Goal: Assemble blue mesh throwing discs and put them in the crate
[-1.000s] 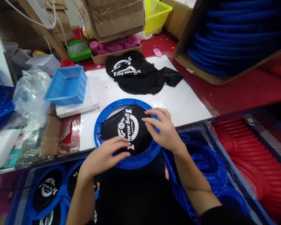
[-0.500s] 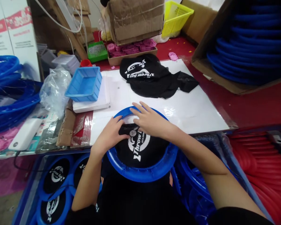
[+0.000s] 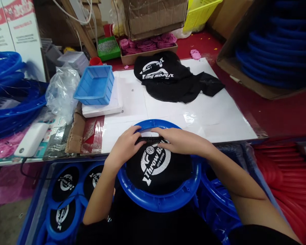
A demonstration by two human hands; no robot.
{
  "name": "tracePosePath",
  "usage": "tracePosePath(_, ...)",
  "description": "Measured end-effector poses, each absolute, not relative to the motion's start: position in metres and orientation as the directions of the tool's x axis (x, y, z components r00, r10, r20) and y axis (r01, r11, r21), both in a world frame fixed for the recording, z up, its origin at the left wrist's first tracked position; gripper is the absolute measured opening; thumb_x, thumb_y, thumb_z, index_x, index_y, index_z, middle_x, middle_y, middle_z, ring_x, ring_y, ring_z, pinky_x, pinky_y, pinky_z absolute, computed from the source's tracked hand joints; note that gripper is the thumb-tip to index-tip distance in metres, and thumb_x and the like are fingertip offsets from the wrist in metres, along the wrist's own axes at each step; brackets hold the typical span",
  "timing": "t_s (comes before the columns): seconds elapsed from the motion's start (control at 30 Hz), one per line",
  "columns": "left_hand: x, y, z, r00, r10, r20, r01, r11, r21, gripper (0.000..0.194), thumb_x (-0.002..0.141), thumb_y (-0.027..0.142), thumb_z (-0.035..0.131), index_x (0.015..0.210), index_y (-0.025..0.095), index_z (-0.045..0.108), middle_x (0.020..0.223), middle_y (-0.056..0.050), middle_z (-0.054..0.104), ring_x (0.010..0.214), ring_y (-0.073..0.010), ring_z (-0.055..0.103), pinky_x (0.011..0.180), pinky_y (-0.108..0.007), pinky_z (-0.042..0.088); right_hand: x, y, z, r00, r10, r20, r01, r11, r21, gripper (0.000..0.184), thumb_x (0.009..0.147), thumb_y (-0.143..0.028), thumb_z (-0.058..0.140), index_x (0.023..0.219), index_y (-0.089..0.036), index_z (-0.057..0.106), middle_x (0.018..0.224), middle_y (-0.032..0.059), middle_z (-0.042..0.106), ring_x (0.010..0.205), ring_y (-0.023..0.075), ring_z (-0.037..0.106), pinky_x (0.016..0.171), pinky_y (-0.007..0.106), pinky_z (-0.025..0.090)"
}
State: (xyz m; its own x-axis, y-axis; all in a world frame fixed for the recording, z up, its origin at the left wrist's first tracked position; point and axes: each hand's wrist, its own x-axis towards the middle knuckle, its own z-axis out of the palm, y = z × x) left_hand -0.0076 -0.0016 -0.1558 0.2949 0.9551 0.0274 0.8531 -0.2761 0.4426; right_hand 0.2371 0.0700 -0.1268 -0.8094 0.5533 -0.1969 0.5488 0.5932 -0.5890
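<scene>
A blue plastic ring (image 3: 158, 204) rests against the table's front edge, close to my body. Inside it lies a round black mesh fabric (image 3: 173, 178) with a white "Throw Ball" print. A gap shows between the fabric's far edge and the ring. My left hand (image 3: 126, 146) pinches that edge at the far left, fingers curled over the rim and thumb on the cloth. On the far right, my right hand (image 3: 182, 139) has its fingers at the same edge and its thumb on the print. Beyond the hands, loose black printed fabric pieces (image 3: 170, 86) lie on the white board (image 3: 132, 119).
A light blue tray (image 3: 94, 85) sits on a white stack at left. Blue rings (image 3: 5, 112) are piled far left; others fill a carton (image 3: 265, 86) at right. Finished-looking discs (image 3: 63, 183) and red rings (image 3: 285, 177) lie below the table. Pink pieces (image 3: 145, 45) fill a box.
My right hand has come down from the ring's far rim to the fabric edge, fingers now curled. The ring sits slightly lower in view, and the view has shifted a little.
</scene>
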Motion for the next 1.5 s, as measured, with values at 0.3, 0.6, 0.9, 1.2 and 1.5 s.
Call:
tracePosePath(0.3, -0.015, 0.001, -0.149, 0.271, 0.962, 0.035, 0.812, -0.248, 0.528, 0.007, 0.103, 0.02, 0.063, 0.109, 0.019, 0.066, 0.127, -0.008, 0.072, 0.119, -0.0262, 0.069, 0.105, -0.045, 0.057, 0.281, 0.043, -0.163, -0.592, 0.742, 0.314, 0.64, 0.67, -0.376, 0.025, 0.107, -0.019, 0.048, 0.105, -0.016, 0.073, 0.095, 0.0129, 0.069, 0.091, 0.0281, 0.06, 0.084, 0.045, 0.052)
tracePosePath(0.6, -0.027, 0.012, -0.151, 0.233, 0.947, 0.223, 0.734, -0.322, 0.598, 0.013, 0.102, 0.02, 0.063, 0.1, 0.022, 0.075, 0.103, -0.004, 0.074, 0.096, -0.0188, 0.07, 0.091, -0.036, 0.056, 0.286, 0.04, -0.168, -0.54, 0.784, 0.304, 0.638, 0.618, -0.459, 0.02, 0.107, -0.025, 0.053, 0.105, -0.019, 0.072, 0.101, 0.0124, 0.07, 0.096, 0.028, 0.063, 0.088, 0.044, 0.054)
tracePosePath(0.9, -0.037, 0.031, -0.142, 0.264, 0.963, 0.052, 0.75, -0.239, 0.617, 0.02, 0.101, 0.027, 0.059, 0.099, 0.024, 0.079, 0.101, -0.004, 0.077, 0.095, -0.0203, 0.071, 0.089, -0.037, 0.053, 0.28, 0.047, -0.163, -0.498, 0.848, 0.182, 0.697, 0.516, -0.498, 0.023, 0.108, -0.026, 0.045, 0.097, -0.019, 0.064, 0.098, 0.0106, 0.071, 0.087, 0.0244, 0.065, 0.079, 0.039, 0.049)
tracePosePath(1.2, -0.046, 0.069, -0.13, 0.383, 0.883, -0.272, 0.828, -0.198, 0.524, 0.026, 0.093, 0.033, 0.056, 0.095, 0.026, 0.081, 0.104, -0.005, 0.08, 0.095, -0.0233, 0.072, 0.089, -0.038, 0.052, 0.275, 0.067, -0.156, -0.414, 0.91, -0.025, 0.766, 0.334, -0.549, 0.019, 0.105, -0.031, 0.047, 0.089, -0.024, 0.056, 0.086, 0.0055, 0.07, 0.08, 0.0241, 0.064, 0.073, 0.037, 0.042)
tracePosePath(1.5, -0.051, 0.071, -0.134, 0.38, 0.902, -0.205, 0.725, -0.153, 0.672, 0.019, 0.088, 0.032, 0.065, 0.088, 0.025, 0.082, 0.092, -0.006, 0.082, 0.087, -0.0234, 0.074, 0.08, -0.038, 0.057, 0.279, 0.077, -0.16, -0.428, 0.904, 0.01, 0.652, 0.316, -0.689, 0.019, 0.1, -0.031, 0.053, 0.086, -0.022, 0.061, 0.077, 0.0033, 0.068, 0.073, 0.0204, 0.06, 0.069, 0.034, 0.04)
